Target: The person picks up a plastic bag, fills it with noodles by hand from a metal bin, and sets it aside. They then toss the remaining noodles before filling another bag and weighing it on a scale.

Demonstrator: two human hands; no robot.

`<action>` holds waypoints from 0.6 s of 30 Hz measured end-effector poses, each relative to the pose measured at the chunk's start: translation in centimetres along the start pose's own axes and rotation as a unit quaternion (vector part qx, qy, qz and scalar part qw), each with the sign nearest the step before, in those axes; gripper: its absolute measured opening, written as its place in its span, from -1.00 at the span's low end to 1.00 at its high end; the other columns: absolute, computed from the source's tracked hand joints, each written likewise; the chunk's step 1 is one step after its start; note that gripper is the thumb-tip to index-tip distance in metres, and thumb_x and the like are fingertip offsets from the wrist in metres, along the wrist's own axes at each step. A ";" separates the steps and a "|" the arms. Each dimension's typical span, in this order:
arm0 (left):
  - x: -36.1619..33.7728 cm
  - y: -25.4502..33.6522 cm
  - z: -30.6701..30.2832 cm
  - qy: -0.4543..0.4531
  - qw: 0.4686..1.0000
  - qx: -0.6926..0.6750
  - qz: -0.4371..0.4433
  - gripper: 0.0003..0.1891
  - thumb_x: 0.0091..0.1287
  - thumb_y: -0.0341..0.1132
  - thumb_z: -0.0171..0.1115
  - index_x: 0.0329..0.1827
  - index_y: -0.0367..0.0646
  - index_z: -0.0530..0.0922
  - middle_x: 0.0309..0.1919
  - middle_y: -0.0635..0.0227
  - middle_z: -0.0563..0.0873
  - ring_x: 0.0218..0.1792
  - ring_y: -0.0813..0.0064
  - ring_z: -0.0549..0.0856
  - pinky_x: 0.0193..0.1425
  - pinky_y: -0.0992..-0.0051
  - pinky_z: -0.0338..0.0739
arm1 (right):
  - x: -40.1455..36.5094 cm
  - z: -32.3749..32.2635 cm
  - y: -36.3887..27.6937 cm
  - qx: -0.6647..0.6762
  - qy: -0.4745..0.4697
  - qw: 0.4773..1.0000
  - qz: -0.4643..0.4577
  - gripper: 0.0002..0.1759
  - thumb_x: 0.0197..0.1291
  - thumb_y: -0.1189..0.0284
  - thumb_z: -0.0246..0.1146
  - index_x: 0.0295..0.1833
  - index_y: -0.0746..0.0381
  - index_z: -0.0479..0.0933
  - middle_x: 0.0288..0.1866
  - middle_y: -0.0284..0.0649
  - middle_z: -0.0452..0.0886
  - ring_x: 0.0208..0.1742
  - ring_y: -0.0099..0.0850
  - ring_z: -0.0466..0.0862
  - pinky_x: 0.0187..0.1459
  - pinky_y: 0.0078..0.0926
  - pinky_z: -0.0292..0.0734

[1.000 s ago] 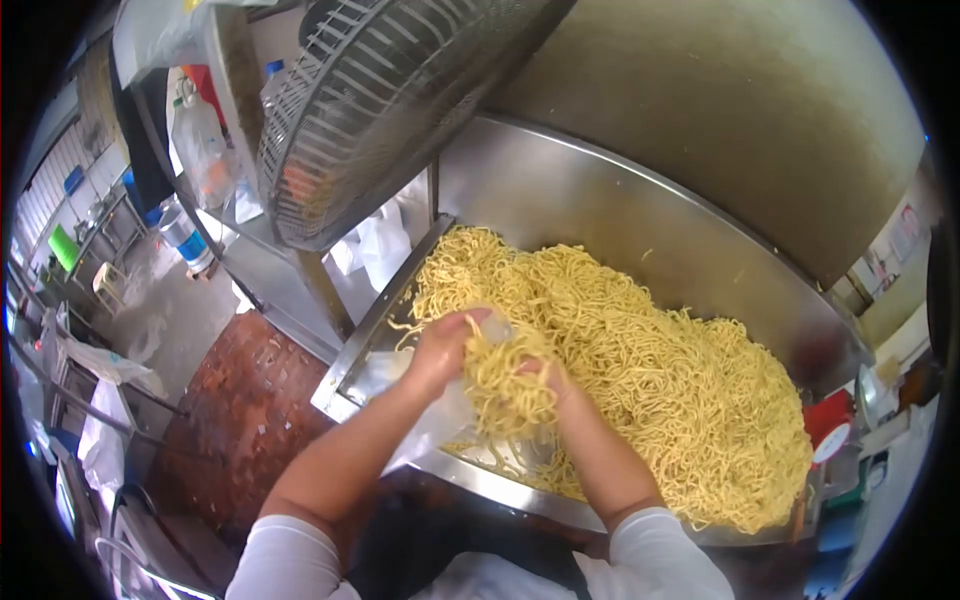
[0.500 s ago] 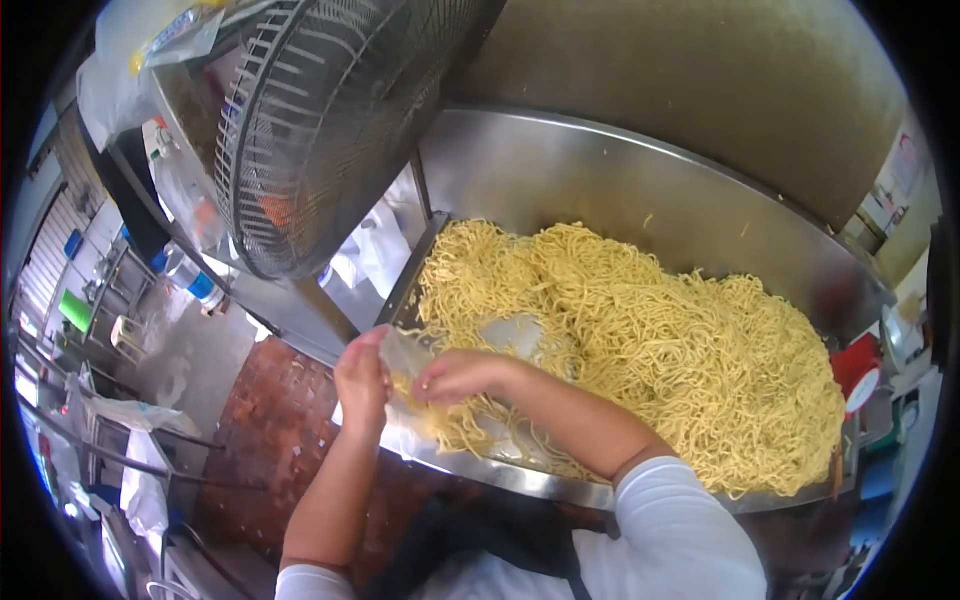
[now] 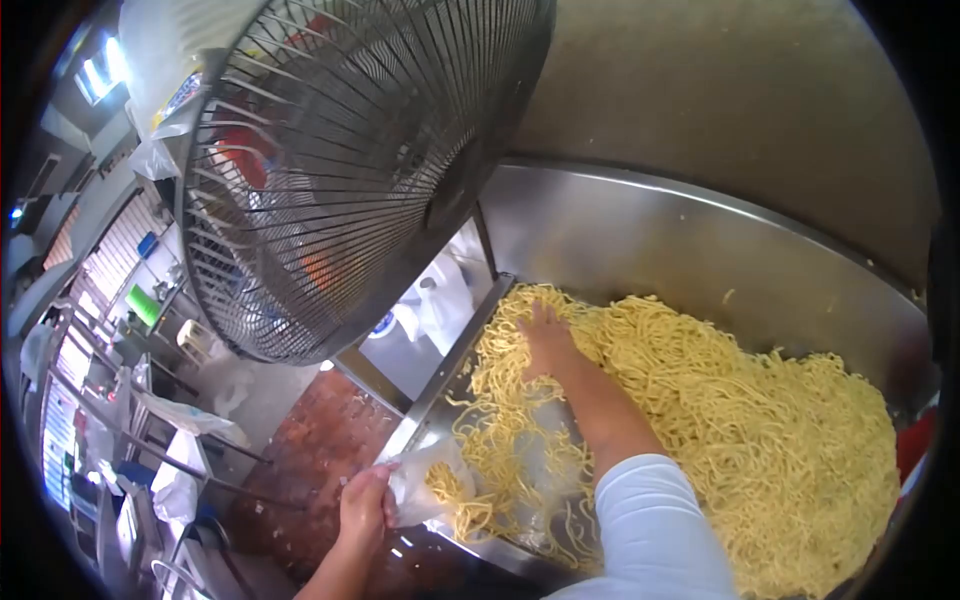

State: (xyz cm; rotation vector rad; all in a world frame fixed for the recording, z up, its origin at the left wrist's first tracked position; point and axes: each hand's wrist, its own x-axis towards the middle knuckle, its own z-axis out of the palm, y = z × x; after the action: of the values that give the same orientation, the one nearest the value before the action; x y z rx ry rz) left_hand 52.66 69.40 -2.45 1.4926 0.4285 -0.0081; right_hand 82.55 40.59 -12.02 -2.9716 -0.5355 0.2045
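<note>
A large heap of yellow noodles (image 3: 740, 430) fills much of a metal tray (image 3: 680, 235). My left hand (image 3: 366, 505) grips the edge of a clear plastic bag (image 3: 412, 488) at the tray's near left corner. Some noodles sit in the bag's mouth and trail out onto the tray. Farther back, my right hand (image 3: 546, 342) lies on the noodles at the tray's left end, fingers spread; its fingertips are partly among the strands.
A big black fan (image 3: 330, 190) stands close by on the upper left. White plastic bags (image 3: 440, 300) lie behind it. Below on the left are a red tiled floor (image 3: 320, 440) and metal racks. A red object (image 3: 915, 445) shows at the far right.
My right hand has left the bag and reached forward onto the noodles. My left hand still holds the bag, now lower in view. The view has shifted, showing more of the fan.
</note>
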 end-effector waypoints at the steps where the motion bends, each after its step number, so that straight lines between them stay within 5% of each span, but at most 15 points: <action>1: 0.0 -0.2 -0.2 0.009 1.000 0.004 -0.001 -0.65 0.51 -0.14 0.11 0.03 -0.31 0.60 -0.76 0.45 0.42 -0.79 0.65 0.35 -0.73 0.60 0.19 | 1.2 0.1 0.2 0.005 -0.002 1.000 -0.008 0.37 -0.35 -0.01 0.63 0.62 -0.04 0.03 0.67 0.07 -0.23 0.64 0.14 -0.12 0.51 0.21 0.01; 3: 0.1 -0.6 -0.4 0.018 1.000 0.007 -0.025 -0.68 0.51 -0.18 0.10 0.01 -0.31 0.59 -0.77 0.45 0.41 -0.81 0.64 0.34 -0.74 0.60 0.18 | 3.2 0.8 0.6 0.051 -0.076 0.993 0.072 0.34 -0.33 0.00 0.62 0.61 -0.02 0.05 0.67 0.03 -0.20 0.63 0.15 -0.10 0.45 0.23 0.16; 4: 0.4 -0.8 -0.6 0.021 0.999 0.013 -0.035 -0.68 0.51 -0.18 0.10 0.01 -0.31 0.59 -0.77 0.45 0.41 -0.81 0.64 0.34 -0.74 0.60 0.18 | 3.0 1.2 0.4 0.075 -0.027 0.994 0.078 0.08 -0.23 0.10 0.58 0.49 0.02 0.30 0.59 0.03 0.10 0.54 0.12 0.19 0.33 0.09 0.40; 5: 0.5 -1.2 -0.5 0.020 0.999 0.008 -0.032 -0.68 0.51 -0.18 0.10 0.01 -0.32 0.59 -0.77 0.45 0.40 -0.81 0.64 0.34 -0.73 0.60 0.18 | 2.9 2.6 0.1 0.079 -0.038 0.993 0.081 0.08 -0.23 0.10 0.58 0.49 0.02 0.30 0.59 0.03 0.10 0.54 0.12 0.19 0.33 0.09 0.40; 8: 0.7 -0.5 0.2 0.000 0.999 -0.004 -0.041 -0.67 0.51 -0.19 0.10 0.02 -0.33 0.58 -0.78 0.46 0.40 -0.82 0.64 0.33 -0.73 0.60 0.18 | 1.8 6.7 -0.7 0.163 0.088 0.982 0.040 -0.47 -0.05 0.42 0.37 0.15 0.09 0.60 0.19 0.00 0.59 0.19 -0.07 0.61 0.14 -0.21 0.58; 11: 1.2 0.3 0.4 -0.036 0.998 -0.002 -0.041 -0.65 0.51 -0.18 0.09 0.05 -0.35 0.57 -0.77 0.47 0.41 -0.82 0.64 0.33 -0.72 0.61 0.19 | 1.0 6.3 -1.3 0.225 0.120 0.964 0.077 -0.46 -0.02 0.45 0.31 0.19 0.06 0.59 0.15 -0.03 0.63 0.18 -0.11 0.62 0.15 -0.20 0.57; 14: 1.9 0.9 0.5 -0.070 0.996 0.002 -0.048 -0.62 0.51 -0.17 0.09 0.09 -0.37 0.56 -0.76 0.47 0.40 -0.80 0.65 0.32 -0.72 0.60 0.19 | -0.8 -1.2 -0.9 0.224 0.164 0.958 0.073 -0.50 0.00 0.23 0.37 0.09 0.16 0.63 0.00 -0.03 0.70 0.04 -0.04 0.67 0.09 -0.17 0.58; 18: 2.7 0.4 0.5 -0.113 0.992 -0.030 -0.048 -0.63 0.51 -0.17 0.10 0.09 -0.36 0.57 -0.72 0.47 0.40 -0.78 0.66 0.32 -0.72 0.61 0.19 | -3.9 -10.9 -1.3 0.288 0.201 0.935 0.045 -0.54 -0.05 0.30 0.40 0.03 0.21 0.62 -0.12 0.02 0.71 -0.05 -0.01 0.69 0.02 -0.16 0.58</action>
State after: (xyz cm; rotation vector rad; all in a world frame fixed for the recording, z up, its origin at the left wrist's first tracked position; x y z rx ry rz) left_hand 55.43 69.61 -2.80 1.3922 0.3145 -0.2370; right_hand 80.21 39.43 -0.64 -2.3664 -0.2307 -0.2058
